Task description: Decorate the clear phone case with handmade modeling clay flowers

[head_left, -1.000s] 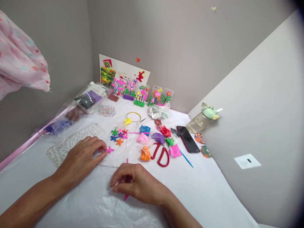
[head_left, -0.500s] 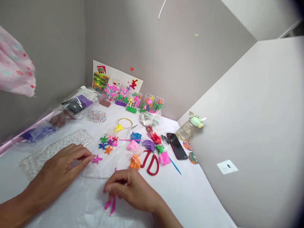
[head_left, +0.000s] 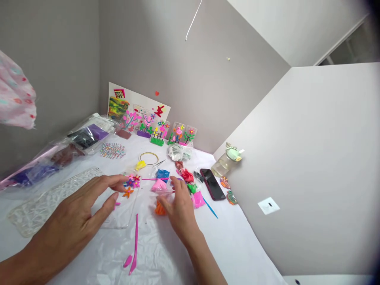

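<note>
Just now the right hand (head_left: 178, 208) rests open-fingered on the small bags of pink clay (head_left: 158, 185) and orange clay (head_left: 159, 209) on the white-covered table (head_left: 237, 245). Left hand (head_left: 80, 213) hovers open over a clear plastic phone case (head_left: 124, 211); a pink modelling tool (head_left: 135, 245) lies just beside.

Glossy plastic bag (head_left: 160, 185); smooth plastic tool (head_left: 135, 245); matt tablecloth (head_left: 237, 245).

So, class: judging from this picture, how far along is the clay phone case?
Done: several clay flowers sit on the clear case. In hand: the left hand steadies it; the right hand reaches the clay bags. Left: most of the case is bare; the pink tool lies unused.
</note>
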`<state>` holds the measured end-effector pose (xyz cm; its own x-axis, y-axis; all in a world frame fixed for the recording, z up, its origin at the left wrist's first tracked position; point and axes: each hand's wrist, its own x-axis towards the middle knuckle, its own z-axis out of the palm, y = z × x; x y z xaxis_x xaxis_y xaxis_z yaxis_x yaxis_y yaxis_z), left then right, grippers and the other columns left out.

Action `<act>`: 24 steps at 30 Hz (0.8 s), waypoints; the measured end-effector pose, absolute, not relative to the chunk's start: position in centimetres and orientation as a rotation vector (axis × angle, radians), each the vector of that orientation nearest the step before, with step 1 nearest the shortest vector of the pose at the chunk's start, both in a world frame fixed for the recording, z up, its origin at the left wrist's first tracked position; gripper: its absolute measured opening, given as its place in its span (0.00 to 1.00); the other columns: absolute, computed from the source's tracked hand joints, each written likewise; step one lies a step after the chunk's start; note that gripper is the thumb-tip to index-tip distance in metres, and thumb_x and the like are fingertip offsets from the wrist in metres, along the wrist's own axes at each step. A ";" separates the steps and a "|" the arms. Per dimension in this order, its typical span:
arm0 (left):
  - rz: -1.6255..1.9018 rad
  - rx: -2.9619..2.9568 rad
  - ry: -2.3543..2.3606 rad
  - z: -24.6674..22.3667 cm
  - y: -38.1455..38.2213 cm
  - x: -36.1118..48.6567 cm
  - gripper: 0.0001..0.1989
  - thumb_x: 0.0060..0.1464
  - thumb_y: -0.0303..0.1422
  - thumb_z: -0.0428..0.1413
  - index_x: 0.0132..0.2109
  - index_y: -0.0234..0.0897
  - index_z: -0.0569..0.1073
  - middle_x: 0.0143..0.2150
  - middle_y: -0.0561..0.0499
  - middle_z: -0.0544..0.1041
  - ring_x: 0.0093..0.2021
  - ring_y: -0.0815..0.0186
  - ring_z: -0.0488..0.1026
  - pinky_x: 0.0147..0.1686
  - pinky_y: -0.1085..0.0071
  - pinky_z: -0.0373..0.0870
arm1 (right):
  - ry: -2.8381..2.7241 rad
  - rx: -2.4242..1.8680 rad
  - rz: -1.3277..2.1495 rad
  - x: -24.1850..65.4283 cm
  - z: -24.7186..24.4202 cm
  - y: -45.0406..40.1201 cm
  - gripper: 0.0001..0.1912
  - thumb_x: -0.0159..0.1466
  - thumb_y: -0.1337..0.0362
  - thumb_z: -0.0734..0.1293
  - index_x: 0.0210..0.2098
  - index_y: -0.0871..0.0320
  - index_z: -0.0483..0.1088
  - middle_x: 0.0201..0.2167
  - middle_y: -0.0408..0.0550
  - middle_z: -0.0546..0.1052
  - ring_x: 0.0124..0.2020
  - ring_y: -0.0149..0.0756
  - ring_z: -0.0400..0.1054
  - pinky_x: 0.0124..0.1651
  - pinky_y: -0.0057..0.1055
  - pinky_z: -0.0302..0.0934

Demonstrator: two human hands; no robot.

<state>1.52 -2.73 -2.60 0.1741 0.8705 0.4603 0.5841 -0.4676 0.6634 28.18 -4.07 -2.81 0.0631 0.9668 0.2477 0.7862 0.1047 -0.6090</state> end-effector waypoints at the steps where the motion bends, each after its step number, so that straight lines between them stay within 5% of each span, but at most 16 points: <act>1: 1.205 2.121 1.338 -1.9 -2.5 2.1 0.17 0.67 0.51 0.50 0.55 0.55 0.74 0.52 0.53 0.83 0.49 0.53 0.81 0.36 0.66 0.78 | -1.809 -1.737 0.370 27.9 -2.8 -4.2 0.34 0.63 0.68 0.73 0.67 0.53 0.63 0.61 0.59 0.71 0.61 0.54 0.68 0.61 0.51 0.66; 5: 1.214 2.028 1.286 0.6 -1.0 3.5 0.18 0.64 0.51 0.53 0.55 0.51 0.77 0.52 0.52 0.84 0.49 0.53 0.82 0.25 0.71 0.74 | -1.946 -1.725 0.506 27.4 -2.1 -5.0 0.37 0.64 0.78 0.66 0.71 0.57 0.58 0.62 0.61 0.70 0.62 0.51 0.68 0.62 0.50 0.67; 9: 1.204 1.925 1.350 1.8 1.0 3.2 0.20 0.64 0.52 0.53 0.55 0.49 0.76 0.52 0.53 0.84 0.49 0.55 0.81 0.30 0.71 0.74 | -2.057 -1.590 0.729 27.7 -0.3 -5.8 0.33 0.64 0.75 0.71 0.67 0.53 0.65 0.62 0.56 0.73 0.63 0.48 0.68 0.64 0.45 0.64; 13: 1.170 1.880 1.388 1.4 1.8 2.4 0.21 0.66 0.53 0.51 0.55 0.49 0.76 0.50 0.56 0.83 0.47 0.59 0.80 0.37 0.72 0.73 | -1.981 -1.567 0.723 27.6 0.9 -5.8 0.07 0.71 0.67 0.69 0.48 0.54 0.78 0.51 0.52 0.80 0.54 0.44 0.73 0.57 0.38 0.64; 16: 1.131 1.908 1.438 0.0 1.7 1.9 0.24 0.67 0.56 0.47 0.49 0.47 0.79 0.35 0.58 0.80 0.36 0.61 0.78 0.36 0.72 0.70 | -1.914 -1.648 0.701 27.3 0.7 -5.5 0.14 0.73 0.70 0.63 0.33 0.56 0.76 0.33 0.47 0.80 0.36 0.36 0.73 0.42 0.32 0.61; 19: 1.123 1.902 1.516 -1.6 1.5 1.7 0.25 0.66 0.58 0.46 0.44 0.47 0.80 0.27 0.59 0.73 0.29 0.64 0.73 0.32 0.73 0.68 | -1.926 -1.630 0.789 26.8 0.1 -5.5 0.11 0.71 0.68 0.68 0.31 0.56 0.75 0.29 0.44 0.79 0.31 0.33 0.70 0.37 0.29 0.56; 24: 1.127 1.793 1.583 -4.0 1.3 1.7 0.27 0.65 0.59 0.46 0.49 0.48 0.79 0.30 0.58 0.74 0.30 0.64 0.74 0.35 0.73 0.69 | -1.905 -1.645 0.837 26.5 0.0 -5.5 0.17 0.72 0.63 0.68 0.25 0.57 0.69 0.22 0.38 0.69 0.25 0.29 0.59 0.31 0.27 0.49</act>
